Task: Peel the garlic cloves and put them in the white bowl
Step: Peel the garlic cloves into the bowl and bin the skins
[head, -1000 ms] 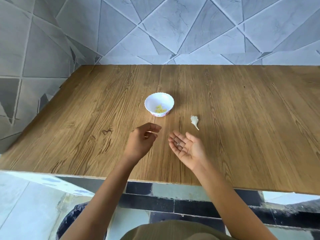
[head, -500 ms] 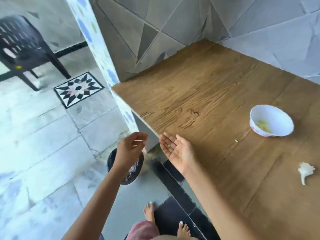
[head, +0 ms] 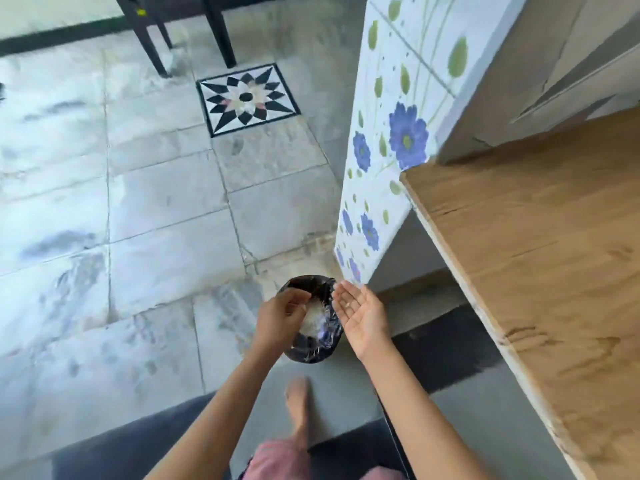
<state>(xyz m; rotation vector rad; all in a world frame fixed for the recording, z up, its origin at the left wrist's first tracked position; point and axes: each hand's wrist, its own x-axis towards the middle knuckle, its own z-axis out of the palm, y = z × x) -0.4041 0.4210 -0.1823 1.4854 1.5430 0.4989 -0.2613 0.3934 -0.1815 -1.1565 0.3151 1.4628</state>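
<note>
The garlic cloves and the white bowl are not seen in this view; only an edge part of the wooden tabletop is shown at the right. A few small pale bits, probably garlic skin, are carried on the right hand, which is held palm up with straight fingers, just beside the rim of the bin. The bin is lined with a black bag and stands on the floor. The left hand is held over the bin mouth with its fingers curled toward the thumb; whether a piece of skin is pinched there cannot be told.

The step in hand is judged to be the discarding of peel. It is done well if the 2 hands are lowered close to the opening, the right palm is tipped over its middle, and the bits are brushed off, since thin skin is light and can easily drift to the floor.
</note>
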